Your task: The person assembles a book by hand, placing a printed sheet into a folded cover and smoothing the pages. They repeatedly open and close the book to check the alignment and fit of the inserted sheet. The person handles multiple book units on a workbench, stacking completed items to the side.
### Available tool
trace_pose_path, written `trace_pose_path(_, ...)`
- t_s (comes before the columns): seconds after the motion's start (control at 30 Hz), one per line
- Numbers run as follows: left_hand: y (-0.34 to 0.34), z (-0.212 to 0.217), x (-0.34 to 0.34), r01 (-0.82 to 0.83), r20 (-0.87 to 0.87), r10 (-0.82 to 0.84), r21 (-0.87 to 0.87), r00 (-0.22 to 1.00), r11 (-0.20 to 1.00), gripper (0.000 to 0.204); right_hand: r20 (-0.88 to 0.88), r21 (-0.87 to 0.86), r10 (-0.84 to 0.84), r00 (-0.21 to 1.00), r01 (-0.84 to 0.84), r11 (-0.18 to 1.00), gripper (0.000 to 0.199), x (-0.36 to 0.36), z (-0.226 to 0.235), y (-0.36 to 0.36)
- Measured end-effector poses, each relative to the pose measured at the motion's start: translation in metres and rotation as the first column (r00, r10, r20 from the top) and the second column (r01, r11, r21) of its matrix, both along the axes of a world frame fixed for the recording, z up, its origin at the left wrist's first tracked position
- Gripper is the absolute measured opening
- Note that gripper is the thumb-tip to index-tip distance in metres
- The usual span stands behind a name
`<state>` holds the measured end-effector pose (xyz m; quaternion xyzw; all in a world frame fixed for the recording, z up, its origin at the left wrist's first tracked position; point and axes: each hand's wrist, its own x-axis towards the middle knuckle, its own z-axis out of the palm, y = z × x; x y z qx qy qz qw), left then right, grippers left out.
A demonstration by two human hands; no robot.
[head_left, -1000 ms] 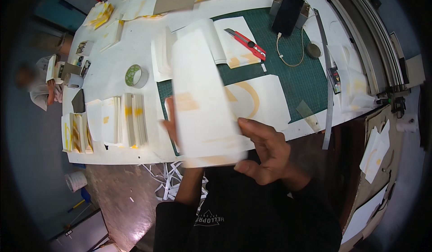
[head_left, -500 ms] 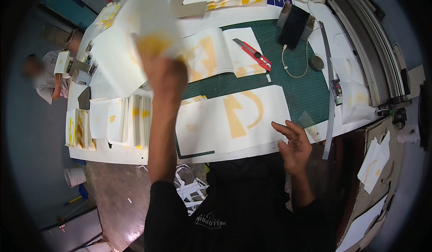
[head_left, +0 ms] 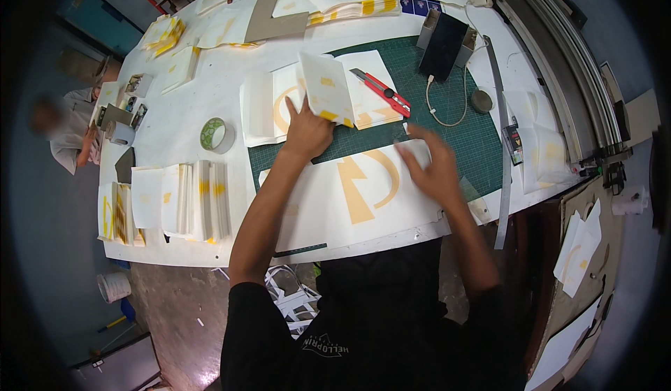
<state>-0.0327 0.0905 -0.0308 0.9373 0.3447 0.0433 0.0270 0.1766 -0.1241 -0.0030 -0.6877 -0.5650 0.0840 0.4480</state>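
Note:
My left hand [head_left: 309, 136] is over the green cutting mat, closed on a small folded paper sheet [head_left: 327, 89] with yellow print. Its index finger sticks out to the left over an open printed paper [head_left: 283, 97], and the raised sheet covers part of that paper. My right hand [head_left: 435, 171] is slightly blurred and holds nothing that I can see, its fingers apart. It hovers at the right end of a long white sheet [head_left: 360, 188] with a yellow shape on it. A red utility knife [head_left: 383, 92] lies beyond it on the open paper.
The cutting mat [head_left: 461, 136] carries a phone [head_left: 442, 47] on a stand and a round dark tin [head_left: 481, 100]. A metal ruler [head_left: 498, 146] lies at the right. Left are a tape roll [head_left: 217, 134] and upright folded-paper stacks [head_left: 182, 195]. Another person [head_left: 77, 129] is at far left.
My left hand has come down and right from the far left, and the blurred papers it waved are down. My right hand has moved up and left from the table's front edge.

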Motion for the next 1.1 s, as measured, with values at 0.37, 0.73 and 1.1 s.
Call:
trace_pose_path(0.37, 0.012, -0.004, 0.013, 0.025, 0.172, -0.012, -0.073, 0.985, 0.997, 0.101, 0.197, -0.248, -0.096, 0.976, 0.144, 0.958, 0.036, 0.050, -0.044, 0.118)
trace_pose_path(0.73, 0.007, -0.003, 0.022, -0.026, 0.038, 0.028, -0.066, 0.999, 0.997, 0.119, 0.431, 0.120, -0.156, 0.889, 0.115, 0.986, 0.027, 0.023, -0.022, 0.117)
trace_pose_path(1.1, 0.004, -0.003, 0.014, -0.015, 0.119, 0.020, -0.044, 0.993, 0.999, 0.104, 0.139, -0.438, 0.200, 0.970, -0.120, 0.891, 0.033, 0.050, -0.006, 0.041)
